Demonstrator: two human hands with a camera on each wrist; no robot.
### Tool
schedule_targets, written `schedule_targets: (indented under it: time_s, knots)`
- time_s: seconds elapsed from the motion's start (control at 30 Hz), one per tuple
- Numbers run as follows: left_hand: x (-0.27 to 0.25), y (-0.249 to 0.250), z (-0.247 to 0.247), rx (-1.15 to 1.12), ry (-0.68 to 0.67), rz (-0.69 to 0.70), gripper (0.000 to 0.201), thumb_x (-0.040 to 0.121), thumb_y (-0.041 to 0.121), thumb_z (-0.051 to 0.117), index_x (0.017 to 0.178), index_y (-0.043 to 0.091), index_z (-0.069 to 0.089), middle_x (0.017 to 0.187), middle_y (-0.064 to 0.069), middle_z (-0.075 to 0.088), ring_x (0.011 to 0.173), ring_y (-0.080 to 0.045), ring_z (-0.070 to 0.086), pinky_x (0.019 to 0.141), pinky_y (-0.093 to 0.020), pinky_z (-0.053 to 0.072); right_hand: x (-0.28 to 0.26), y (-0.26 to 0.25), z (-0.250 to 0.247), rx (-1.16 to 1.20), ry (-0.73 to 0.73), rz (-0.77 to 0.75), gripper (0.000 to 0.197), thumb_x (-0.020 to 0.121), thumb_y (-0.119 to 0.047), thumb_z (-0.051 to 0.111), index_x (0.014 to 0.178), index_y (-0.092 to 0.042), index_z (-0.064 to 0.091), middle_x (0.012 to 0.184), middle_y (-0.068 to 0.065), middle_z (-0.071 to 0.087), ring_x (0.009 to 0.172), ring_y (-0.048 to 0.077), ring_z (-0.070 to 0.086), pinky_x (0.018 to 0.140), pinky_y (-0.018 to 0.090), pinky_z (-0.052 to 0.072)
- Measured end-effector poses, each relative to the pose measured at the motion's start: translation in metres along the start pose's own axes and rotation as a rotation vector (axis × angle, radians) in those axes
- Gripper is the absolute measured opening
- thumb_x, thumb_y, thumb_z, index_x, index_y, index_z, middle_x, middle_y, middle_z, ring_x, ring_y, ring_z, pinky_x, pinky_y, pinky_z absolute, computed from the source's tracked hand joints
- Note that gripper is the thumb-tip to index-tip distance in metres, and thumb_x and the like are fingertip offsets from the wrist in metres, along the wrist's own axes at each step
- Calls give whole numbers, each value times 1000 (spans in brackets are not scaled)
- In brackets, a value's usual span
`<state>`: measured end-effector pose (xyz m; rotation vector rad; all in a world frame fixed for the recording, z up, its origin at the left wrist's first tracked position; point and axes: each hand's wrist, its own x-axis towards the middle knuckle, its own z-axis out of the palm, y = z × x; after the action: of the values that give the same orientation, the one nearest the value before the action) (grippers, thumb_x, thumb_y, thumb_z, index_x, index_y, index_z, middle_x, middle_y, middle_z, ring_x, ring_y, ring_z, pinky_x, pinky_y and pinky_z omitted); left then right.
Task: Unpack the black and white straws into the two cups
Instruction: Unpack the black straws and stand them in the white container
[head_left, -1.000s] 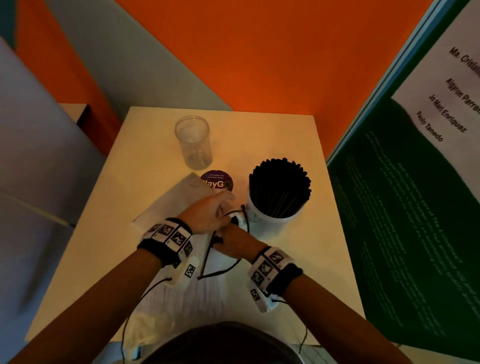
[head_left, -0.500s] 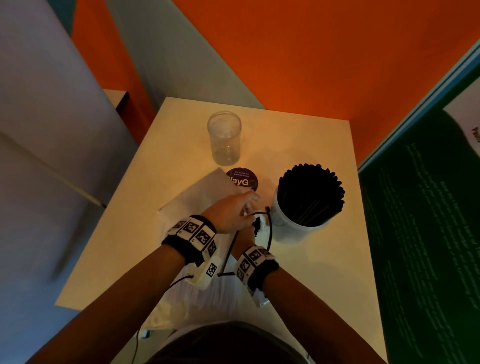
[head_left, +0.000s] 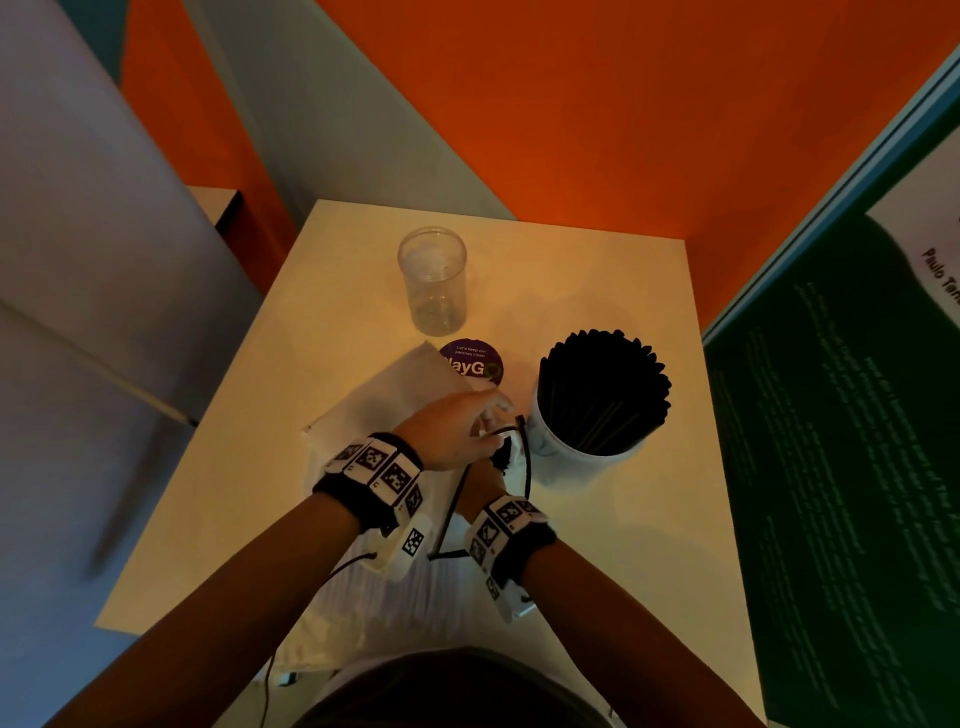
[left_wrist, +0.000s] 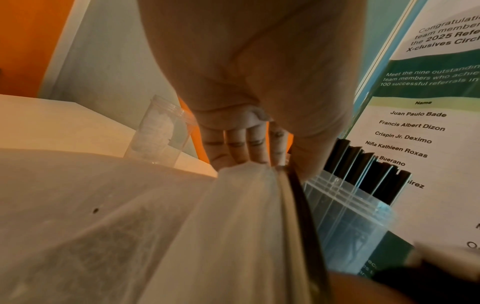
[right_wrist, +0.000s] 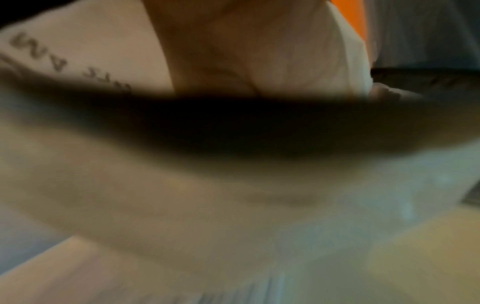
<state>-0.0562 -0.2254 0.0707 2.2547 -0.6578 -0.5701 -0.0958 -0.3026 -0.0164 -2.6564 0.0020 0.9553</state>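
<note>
A white plastic bag of white straws (head_left: 363, 582) lies on the table, its far end beside the cup of black straws (head_left: 602, 400). My left hand (head_left: 457, 431) pinches the bag's gathered end (left_wrist: 244, 166) between fingers and thumb. My right hand (head_left: 483, 480) sits just under the left at the same end, mostly hidden. The right wrist view is blurred, showing only a palm (right_wrist: 233, 51) against white plastic. An empty clear cup (head_left: 431, 280) stands at the back of the table.
A round purple sticker (head_left: 472, 364) lies between the two cups. A black cable (head_left: 524, 457) loops by my hands near the straw cup. A green poster board (head_left: 831, 467) stands along the table's right edge; an orange wall is behind.
My right hand has slid in under the left at the bag's end. The left hand has stayed on the bag. The head view has shifted, so the table sits further right.
</note>
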Motion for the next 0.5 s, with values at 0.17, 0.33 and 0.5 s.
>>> schedule_targets:
  time_s: [0.17, 0.33, 0.5]
  knots:
    - [-3, -2, 1, 14, -5, 4, 33, 87, 22, 64, 119, 22, 55, 100, 2, 61, 81, -10, 56, 76, -36, 52, -18, 4, -22, 138, -37, -99, 35, 101, -10, 40, 132, 2, 49, 137, 20, 51, 127, 32, 48, 105, 35, 38]
    - [-5, -2, 4, 69, 19, 47, 34, 87, 22, 66, 120, 17, 56, 114, -4, 56, 101, -17, 54, 90, -42, 48, -42, 13, -49, 113, -149, -149, 35, 102, -12, 36, 126, 4, 55, 131, 22, 55, 119, 35, 52, 99, 36, 41]
    - [-21, 7, 13, 180, 69, 294, 50, 67, 10, 58, 116, 18, 51, 120, 2, 49, 116, -15, 38, 101, -36, 32, -74, 40, -75, 131, -229, -129, 17, 96, -3, 45, 85, -7, 57, 84, 6, 56, 60, 10, 43, 50, 12, 41]
